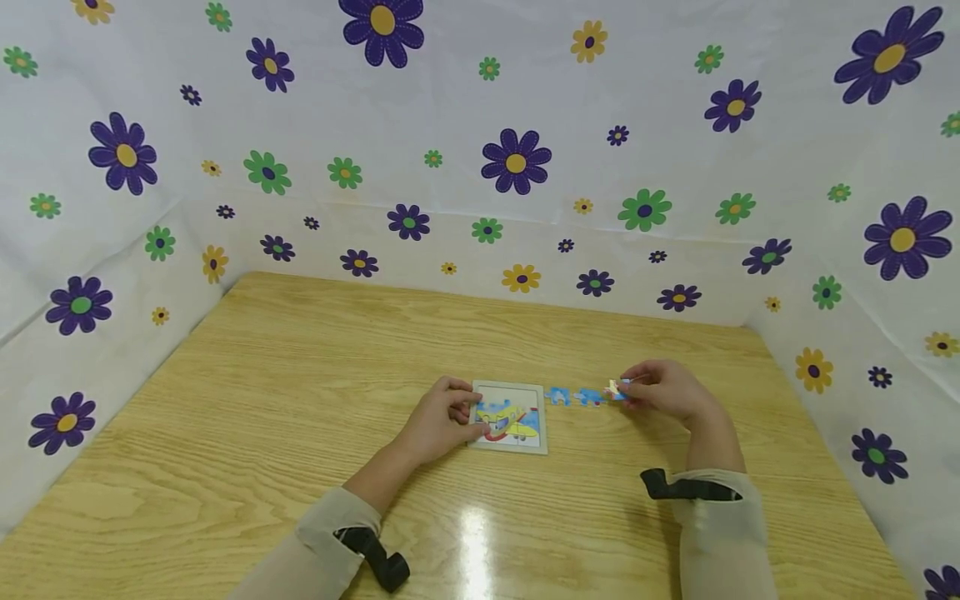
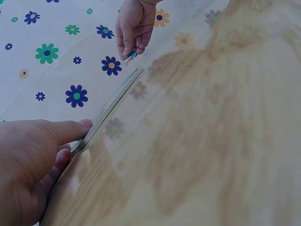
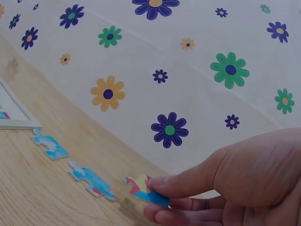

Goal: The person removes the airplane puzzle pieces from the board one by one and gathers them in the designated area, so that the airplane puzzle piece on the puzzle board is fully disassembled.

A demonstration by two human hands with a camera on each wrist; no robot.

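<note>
A square puzzle frame (image 1: 545, 417) lies on the table, with an aeroplane picture (image 1: 510, 423) filling its lower part and a bare strip along the top. My left hand (image 1: 444, 423) grips the frame's left edge, thumb over the rim, as the left wrist view also shows. Between thumb and fingers, my right hand (image 1: 669, 390) pinches a blue, yellow and red puzzle piece (image 3: 145, 189), tilted just over the table. Two loose blue puzzle pieces lie in a row between the frame and that hand: one (image 3: 51, 144) by the frame's corner, the other (image 3: 91, 181) nearer the hand.
The wooden table (image 1: 315, 358) meets a white flower-printed cloth (image 1: 450, 108) at the back and both sides. Black straps (image 1: 693, 487) sit around both sleeves. Light glares off the table's front.
</note>
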